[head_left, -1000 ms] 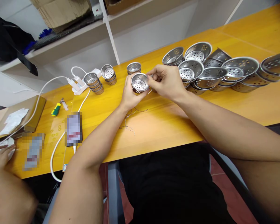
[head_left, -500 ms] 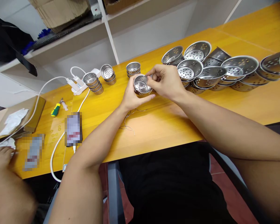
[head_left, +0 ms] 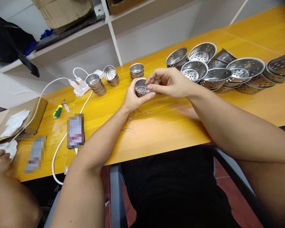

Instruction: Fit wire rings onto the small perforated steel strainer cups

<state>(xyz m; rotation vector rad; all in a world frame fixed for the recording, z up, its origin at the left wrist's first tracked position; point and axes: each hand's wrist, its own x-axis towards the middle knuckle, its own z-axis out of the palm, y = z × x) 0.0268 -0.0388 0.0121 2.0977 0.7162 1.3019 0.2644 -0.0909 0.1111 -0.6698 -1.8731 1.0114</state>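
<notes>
My left hand [head_left: 133,98] is closed round a small perforated metal cup [head_left: 140,87], its thumb across the near side and the cup's mouth facing me. My right hand [head_left: 166,83] is at the cup's right rim with thumb and forefinger pinched together. Whatever lies between those fingertips is too small to make out. Thin wire loops [head_left: 130,122] lie on the table just below the cup. Behind it stands a short stack of the same cups [head_left: 136,70]. Larger perforated metal bowls [head_left: 194,70] are grouped beyond my right hand.
Two more cup stacks [head_left: 95,83] stand left, near a white power strip [head_left: 82,88] with cables. A phone [head_left: 76,131], a yellow-green screwdriver [head_left: 58,111] and a cardboard box [head_left: 35,117] are further left. Another person's hand [head_left: 0,161] rests at the far left edge.
My right hand has turned slightly, and its pinch has moved a little left and down at the cup's rim. My left hand still holds the cup. The other person's hand has shifted.
</notes>
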